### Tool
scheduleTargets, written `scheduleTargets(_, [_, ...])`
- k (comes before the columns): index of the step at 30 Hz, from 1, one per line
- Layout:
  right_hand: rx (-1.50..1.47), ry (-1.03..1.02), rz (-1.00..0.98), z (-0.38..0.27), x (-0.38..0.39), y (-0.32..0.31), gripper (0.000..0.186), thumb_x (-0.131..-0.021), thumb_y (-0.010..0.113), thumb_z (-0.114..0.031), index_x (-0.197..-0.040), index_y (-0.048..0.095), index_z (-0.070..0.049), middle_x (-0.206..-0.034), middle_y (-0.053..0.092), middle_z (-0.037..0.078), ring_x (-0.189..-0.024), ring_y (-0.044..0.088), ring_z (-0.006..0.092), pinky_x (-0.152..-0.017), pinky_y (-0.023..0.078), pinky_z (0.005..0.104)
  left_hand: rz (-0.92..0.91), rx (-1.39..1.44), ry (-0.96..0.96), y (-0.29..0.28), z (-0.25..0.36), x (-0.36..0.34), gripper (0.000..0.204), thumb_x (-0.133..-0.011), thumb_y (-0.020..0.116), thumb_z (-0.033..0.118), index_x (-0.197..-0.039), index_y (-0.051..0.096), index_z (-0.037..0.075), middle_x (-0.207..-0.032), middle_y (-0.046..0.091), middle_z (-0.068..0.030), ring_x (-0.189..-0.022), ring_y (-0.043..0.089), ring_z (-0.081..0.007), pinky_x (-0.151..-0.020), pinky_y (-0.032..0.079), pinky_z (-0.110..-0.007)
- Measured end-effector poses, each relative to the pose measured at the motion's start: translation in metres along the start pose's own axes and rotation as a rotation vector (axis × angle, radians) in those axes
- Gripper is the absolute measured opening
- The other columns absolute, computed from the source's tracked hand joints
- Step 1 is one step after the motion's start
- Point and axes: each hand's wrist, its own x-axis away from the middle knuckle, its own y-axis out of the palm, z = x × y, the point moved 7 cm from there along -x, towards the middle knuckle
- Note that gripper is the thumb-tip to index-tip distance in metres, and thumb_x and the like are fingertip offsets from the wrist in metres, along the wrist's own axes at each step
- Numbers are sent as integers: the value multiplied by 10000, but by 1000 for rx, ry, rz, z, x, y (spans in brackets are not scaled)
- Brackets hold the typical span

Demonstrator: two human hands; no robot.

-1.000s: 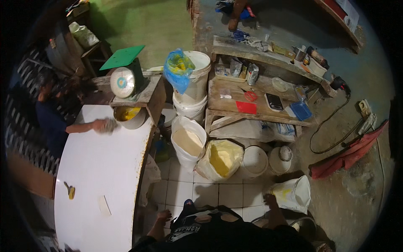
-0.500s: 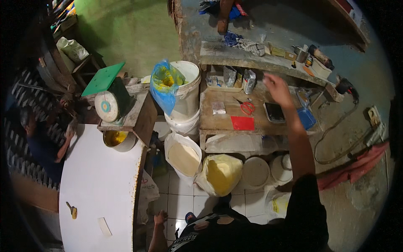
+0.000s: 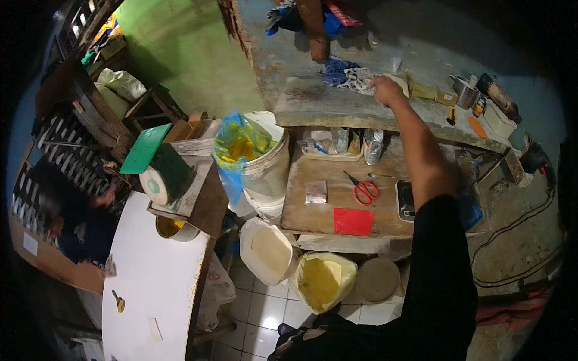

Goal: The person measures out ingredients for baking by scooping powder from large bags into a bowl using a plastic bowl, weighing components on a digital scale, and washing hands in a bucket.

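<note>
My right arm reaches forward over the wooden table to the raised ledge. There my right hand is closed at the near right end of a crumpled white-and-dark checkered cloth, and its fingertips are partly hidden. A blue cloth lies against the checkered one on the left. Below my forearm, the table bears red-handled scissors, a red flat piece, a small silvery packet and a dark-topped digital scale partly covered by my arm. My left hand is out of sight.
A white table with a brush stands at left; another person is beyond it. Nearby are a green-topped scale, a white bucket and an open sack of yellow powder. Small boxes line the ledge.
My right hand has moved forward from above the table to the checkered cloth on the ledge. My left hand has left the view. The view has shifted, and the other person has moved lower.
</note>
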Motion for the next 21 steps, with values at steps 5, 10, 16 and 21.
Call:
scheduleTargets(5, [-355,-2,581,18,-5,-112,244,-828,507,-209,-1032,620,-136,-1040,579,186,-953,562,391,-803,455,464,44,12,16,7,19,13,309,-869,528,251,-1053,532,3,-945,625,-150,-831,624,-256,-611,486,-341])
scheduleTargets(10, [-227,-222,824,37,17,-166,248,-825,500,-160,-1036,618,-105,-1024,571,186,-923,557,386,-795,442,477,71,35,130,15,81,1,321,-885,507,255,-1068,528,-9,-936,630,-154,-831,626,-259,-613,487,-342])
scheduleTargets(16, [370,-33,-198,51,15,-22,366,-783,520,-79,-1146,567,-60,-1232,497,179,-1108,494,356,-948,394,420,-69,55,353,44,146,-14,372,-905,506,295,-1121,530,-6,-941,639,-147,-781,644,-246,-617,489,-354])
scheduleTargets(21, [-219,-275,478,-39,-13,-73,422,-813,490,-73,-1233,526,-80,-1258,515,158,-1177,474,325,-987,378,433,-20,-22,215,34,127,5,399,-891,542,293,-1142,521,-16,-976,632,-159,-835,637,-280,-646,495,-373])
